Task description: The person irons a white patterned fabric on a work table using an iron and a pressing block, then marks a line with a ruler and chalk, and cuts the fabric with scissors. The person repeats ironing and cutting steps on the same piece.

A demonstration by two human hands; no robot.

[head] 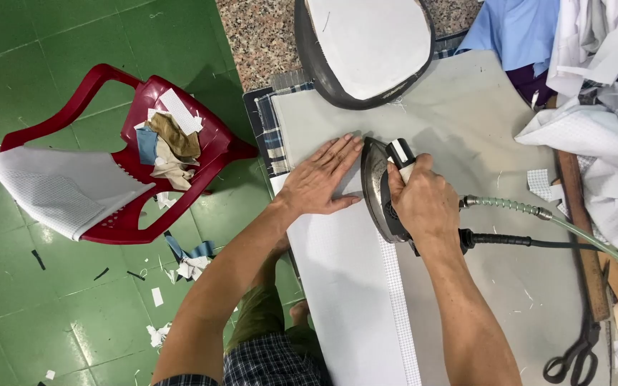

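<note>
My right hand [423, 200] grips the handle of a grey steam iron [379, 187] that rests on a white checked fabric piece [345, 286]. The fabric lies on the padded grey ironing table [481, 129]. My left hand [320, 179] lies flat on the fabric just left of the iron's tip, fingers spread and pointing away from me. A folded strip of the fabric [398, 307] runs toward me from under the iron. A clear steam hose [538, 214] and a black cord [531, 243] lead from the iron's back to the right.
An iron rest with a white pad [366, 50] sits at the table's far edge. White and blue garments [595, 71] pile at the right. Black scissors [574, 354] and a wooden ruler [588, 243] lie at the right edge. A red plastic chair [109, 221] with scraps stands on the green floor.
</note>
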